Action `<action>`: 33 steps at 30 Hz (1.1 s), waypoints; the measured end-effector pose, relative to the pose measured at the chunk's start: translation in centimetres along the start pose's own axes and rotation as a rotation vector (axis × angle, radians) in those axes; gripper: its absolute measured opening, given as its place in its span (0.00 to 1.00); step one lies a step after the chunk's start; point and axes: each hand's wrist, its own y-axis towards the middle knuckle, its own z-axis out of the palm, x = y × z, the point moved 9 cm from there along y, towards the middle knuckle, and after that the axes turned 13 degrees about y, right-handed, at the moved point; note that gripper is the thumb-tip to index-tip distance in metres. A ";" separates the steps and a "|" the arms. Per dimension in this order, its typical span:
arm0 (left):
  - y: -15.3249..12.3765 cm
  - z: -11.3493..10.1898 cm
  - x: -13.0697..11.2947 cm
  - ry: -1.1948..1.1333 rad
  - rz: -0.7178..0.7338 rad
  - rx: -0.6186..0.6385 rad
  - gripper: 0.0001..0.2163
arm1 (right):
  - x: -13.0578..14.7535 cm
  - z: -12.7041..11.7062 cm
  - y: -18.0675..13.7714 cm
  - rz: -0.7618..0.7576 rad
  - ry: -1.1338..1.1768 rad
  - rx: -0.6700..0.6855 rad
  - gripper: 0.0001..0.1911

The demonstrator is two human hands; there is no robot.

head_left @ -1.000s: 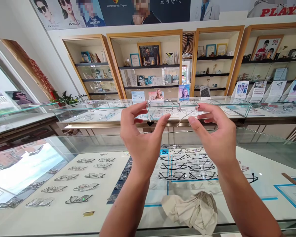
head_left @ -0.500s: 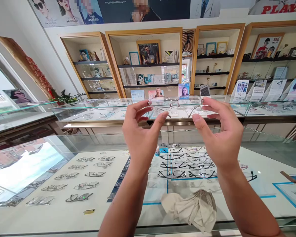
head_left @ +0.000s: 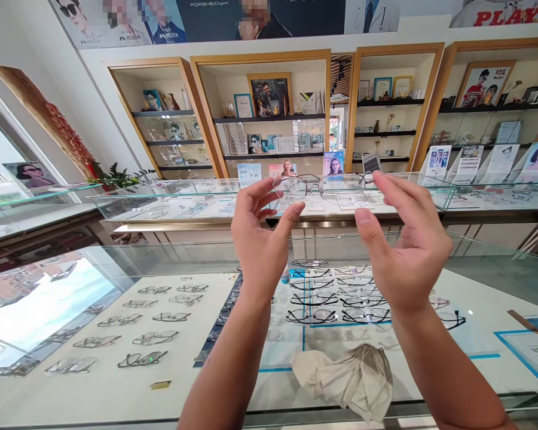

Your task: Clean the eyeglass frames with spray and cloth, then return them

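A pair of thin-rimmed eyeglasses (head_left: 312, 178) is held up in front of me at about the height of the far counter. My left hand (head_left: 262, 239) grips its left end between bent fingers, with the thumb raised beside the left lens. At the other end is my right hand (head_left: 406, 248), its fingers stretched out and the thumb well apart from them. The right index fingertip is at or very close to the frame's right corner; whether it touches, I cannot tell. Below the hands, a crumpled beige cloth (head_left: 347, 382) lies on the glass counter top.
Under the glass counter (head_left: 183, 412) lie rows of eyeglasses (head_left: 311, 315). A small gold-coloured piece (head_left: 161, 385) shows at left, a blue-edged sheet (head_left: 526, 352) at right. Another glass display case (head_left: 183, 206) and wall shelves (head_left: 271, 118) stand beyond.
My right hand has shifted slightly right and its fingers have straightened away from the eyeglasses. The frame has turned a little, and its temples no longer show clearly. My left hand moved slightly right.
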 end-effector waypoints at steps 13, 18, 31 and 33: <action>-1.1 -1.4 -2.2 0.201 0.240 -0.243 0.25 | -4.1 0.3 -0.2 0.313 0.225 -0.013 0.18; -1.0 -1.2 -2.3 0.200 0.248 -0.224 0.25 | -4.6 0.1 0.0 0.355 0.259 -0.041 0.15; -0.7 -0.8 -1.9 0.084 0.188 -0.135 0.26 | -5.6 -0.2 0.5 0.348 0.429 -0.069 0.09; -0.7 -0.7 -1.9 0.082 0.184 -0.124 0.25 | -5.9 0.0 0.5 0.388 0.442 -0.053 0.10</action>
